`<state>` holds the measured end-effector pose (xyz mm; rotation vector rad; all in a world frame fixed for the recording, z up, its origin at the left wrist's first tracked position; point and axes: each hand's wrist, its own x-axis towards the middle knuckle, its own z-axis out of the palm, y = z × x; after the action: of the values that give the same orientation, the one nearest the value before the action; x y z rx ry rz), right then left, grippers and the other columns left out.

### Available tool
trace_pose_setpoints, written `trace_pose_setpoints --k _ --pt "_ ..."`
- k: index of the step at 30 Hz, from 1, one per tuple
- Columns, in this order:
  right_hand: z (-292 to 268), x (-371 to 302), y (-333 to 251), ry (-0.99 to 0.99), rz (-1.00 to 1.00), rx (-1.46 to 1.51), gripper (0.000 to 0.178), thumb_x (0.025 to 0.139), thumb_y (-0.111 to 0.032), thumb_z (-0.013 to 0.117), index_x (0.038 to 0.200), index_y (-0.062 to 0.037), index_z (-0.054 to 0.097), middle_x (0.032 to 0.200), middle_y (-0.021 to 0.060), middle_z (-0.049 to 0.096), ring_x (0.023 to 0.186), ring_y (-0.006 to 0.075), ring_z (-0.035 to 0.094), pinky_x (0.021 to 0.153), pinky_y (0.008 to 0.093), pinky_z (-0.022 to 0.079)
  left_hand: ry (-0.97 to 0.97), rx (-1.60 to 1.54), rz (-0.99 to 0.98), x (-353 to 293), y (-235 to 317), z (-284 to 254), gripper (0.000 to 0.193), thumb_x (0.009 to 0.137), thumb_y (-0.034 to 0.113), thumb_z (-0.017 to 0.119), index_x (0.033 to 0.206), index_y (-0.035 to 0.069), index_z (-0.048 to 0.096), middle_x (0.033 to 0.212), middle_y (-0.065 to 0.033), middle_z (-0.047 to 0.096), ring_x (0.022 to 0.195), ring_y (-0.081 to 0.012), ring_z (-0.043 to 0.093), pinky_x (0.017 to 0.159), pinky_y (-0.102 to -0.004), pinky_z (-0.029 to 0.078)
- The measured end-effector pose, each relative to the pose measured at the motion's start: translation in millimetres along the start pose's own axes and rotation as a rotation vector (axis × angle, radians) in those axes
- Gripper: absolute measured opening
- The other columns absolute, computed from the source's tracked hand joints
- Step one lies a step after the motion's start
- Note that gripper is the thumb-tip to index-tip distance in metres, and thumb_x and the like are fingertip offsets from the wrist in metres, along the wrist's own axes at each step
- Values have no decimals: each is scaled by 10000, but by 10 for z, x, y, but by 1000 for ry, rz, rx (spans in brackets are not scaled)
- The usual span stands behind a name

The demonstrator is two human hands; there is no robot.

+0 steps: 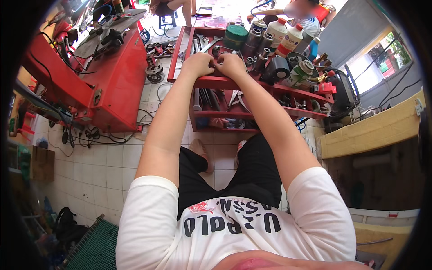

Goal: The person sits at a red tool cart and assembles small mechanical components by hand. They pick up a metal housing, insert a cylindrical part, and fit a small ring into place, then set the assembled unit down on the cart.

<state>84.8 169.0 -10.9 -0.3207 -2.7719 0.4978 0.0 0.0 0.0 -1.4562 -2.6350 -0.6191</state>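
Note:
Both arms stretch forward over the top tray of a red tool cart [216, 83]. My left hand [198, 65] hangs over the tray's near edge with its fingers curled inward. Close beside it, my right hand [231, 66] is curled too, and the fingertips of both almost meet. Whatever they pinch is too small and hidden to name. Silver wrenches [208, 45] lie in the tray just beyond my left hand. A green round tub [236, 37] stands past my right hand, next to dark metal cylinders [253, 42].
White bottles with red caps [292, 39] and a spray can [300, 74] crowd the cart's right side. Tools lie on its lower shelf [216, 108]. A red machine [119, 76] stands left, cables [90, 135] on the floor beside it. Another person [310, 24] sits beyond the cart.

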Motion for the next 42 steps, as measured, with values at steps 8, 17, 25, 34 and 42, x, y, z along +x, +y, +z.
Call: trace_pose_setpoints --k 8,17,25,34,42 --pt "101 47 107 8 37 -40 234 869 -224 744 1082 -156 814 1116 133 780 1072 337 731 963 460 568 -55 14 -34 -1 32 -29 213 807 228 787 1009 168 824 1024 -104 785 1010 -299 746 911 -446 591" --pt "4 -1 4 -76 1 -52 210 889 -264 758 1066 -174 824 1125 135 776 1064 348 734 943 473 573 -32 -51 75 43 -105 65 254 829 161 752 1069 147 834 1023 -141 784 994 -335 742 922 -442 578" --pt "104 95 47 -71 -19 -172 256 890 -327 791 1066 -145 829 1123 142 771 1065 349 734 914 479 581 -47 -9 101 69 -62 50 219 819 154 749 1016 123 840 994 -153 786 969 -344 745 935 -451 579" --pt "122 63 45 24 -76 -80 241 886 -264 758 1021 -66 784 1110 170 746 1071 366 719 927 489 571 -46 -4 63 16 -36 47 228 825 157 749 1035 131 834 1017 -136 783 992 -337 738 931 -448 580" --pt "-5 -7 2 11 -70 113 294 852 -311 761 975 -48 808 998 192 778 965 363 746 884 461 579 -57 26 14 7 34 -6 259 802 171 749 1046 130 826 1002 -170 769 978 -366 733 908 -470 584"
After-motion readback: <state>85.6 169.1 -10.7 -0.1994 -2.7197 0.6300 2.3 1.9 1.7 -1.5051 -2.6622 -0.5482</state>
